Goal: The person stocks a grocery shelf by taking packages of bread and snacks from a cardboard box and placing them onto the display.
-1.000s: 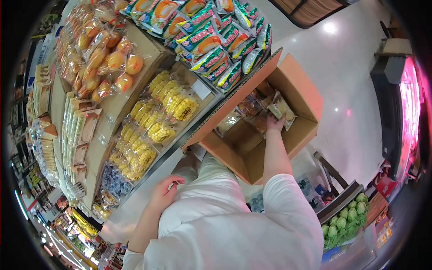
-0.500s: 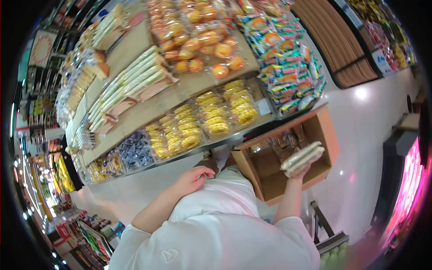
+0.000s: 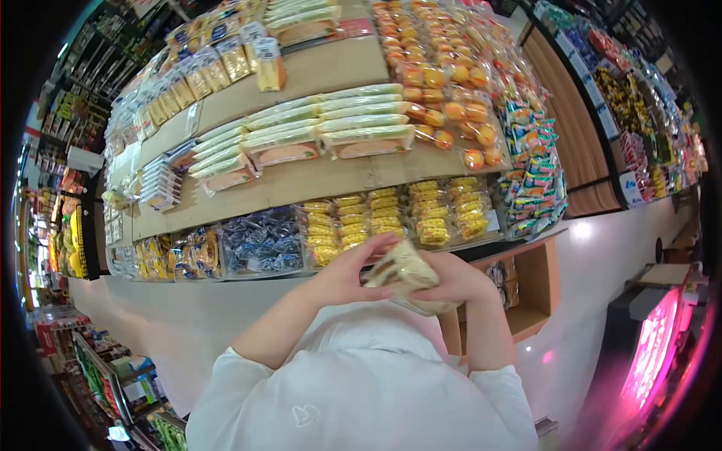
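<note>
Both my hands hold a clear-wrapped packet of pale sandwich bread (image 3: 403,272) in front of my chest. My left hand (image 3: 352,270) grips its left end and my right hand (image 3: 457,279) cups it from the right and below. Just beyond my hands runs the front row of the display table, with yellow snack packets (image 3: 391,218) and dark blue wrapped packets (image 3: 262,242). The open cardboard box (image 3: 535,289) sits low at the right, beside my right forearm, with a few wrapped packets left inside.
The wooden display table (image 3: 316,177) carries long sandwich packs (image 3: 331,128), orange buns (image 3: 444,90) and colourful snack bags (image 3: 535,188). Shelves line the far left and right. White floor (image 3: 165,316) lies under me. A pink-lit cabinet (image 3: 653,353) stands at lower right.
My right hand lifted the bread packet out of the box and brought it to my chest. My left hand came up from my waist and took hold of it. My view swung left.
</note>
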